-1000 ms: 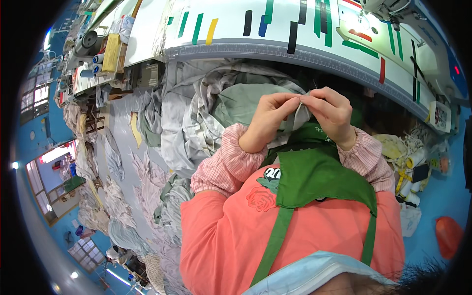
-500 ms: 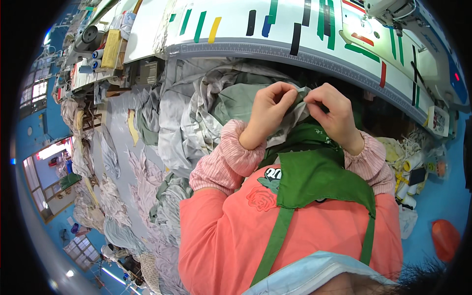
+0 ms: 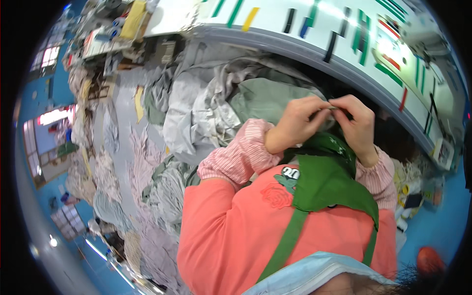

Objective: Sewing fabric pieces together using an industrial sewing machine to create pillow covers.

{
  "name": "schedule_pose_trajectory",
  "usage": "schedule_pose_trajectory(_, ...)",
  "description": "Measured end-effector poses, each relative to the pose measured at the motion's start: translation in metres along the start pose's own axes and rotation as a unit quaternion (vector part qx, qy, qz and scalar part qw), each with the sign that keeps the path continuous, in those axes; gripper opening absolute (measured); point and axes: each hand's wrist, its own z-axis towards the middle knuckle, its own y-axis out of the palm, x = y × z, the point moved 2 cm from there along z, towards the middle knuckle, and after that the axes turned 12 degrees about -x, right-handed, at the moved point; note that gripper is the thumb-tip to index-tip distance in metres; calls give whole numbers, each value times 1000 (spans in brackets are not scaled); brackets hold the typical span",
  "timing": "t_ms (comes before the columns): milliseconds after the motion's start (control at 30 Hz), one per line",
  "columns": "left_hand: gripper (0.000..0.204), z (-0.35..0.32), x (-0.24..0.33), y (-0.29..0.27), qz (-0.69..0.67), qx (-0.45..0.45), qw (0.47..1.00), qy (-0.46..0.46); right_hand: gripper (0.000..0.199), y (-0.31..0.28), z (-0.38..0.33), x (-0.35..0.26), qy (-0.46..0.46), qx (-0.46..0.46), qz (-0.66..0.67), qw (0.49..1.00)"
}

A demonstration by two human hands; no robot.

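Between the fingertips of the left hand (image 3: 298, 123) and the right hand (image 3: 360, 126) sat a small bit of cloth (image 3: 333, 107), too blurred for me to tell which fabric it belonged to. Both hands were narrowed to a pinch, thumbs against bent forefingers, their tips nearly meeting on that scrap, above the green apron (image 3: 324, 179) and near the table's front edge.

Just left of the fingers, a grey-green cloth (image 3: 268, 97) bulged up from beneath, and beside it lay a crumpled heap of pale fabric (image 3: 187, 115). Pink striped sleeves (image 3: 241, 152) gathered at both wrists, over a coral top (image 3: 236, 236) with a rose on its chest. Beyond the hands curved the white table (image 3: 273, 14), marked with green, black, yellow, blue and red strips, with a sewing machine (image 3: 425, 37) at its right end. Farther left, more rumpled garments (image 3: 105, 169) hung or lay in rows, and a yellow box (image 3: 133, 20) stood at upper left. A red object (image 3: 429, 260) rested at lower right.
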Motion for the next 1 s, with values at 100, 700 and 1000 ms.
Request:
schedule_pose_trajectory(100,11,-7,-18,-9,-42,4,999,10,16,1,-7,9,12,8,-25,1000)
schedule_pose_trajectory(700,7,-16,-102,-215,-122,229,960,-105,26,-5,-17,-8,-100,-161,246,951)
schedule_pose_trajectory(1000,6,-58,-12,-80,-226,-61,964,-127,19,29,11,8,-89,-181,145,969)
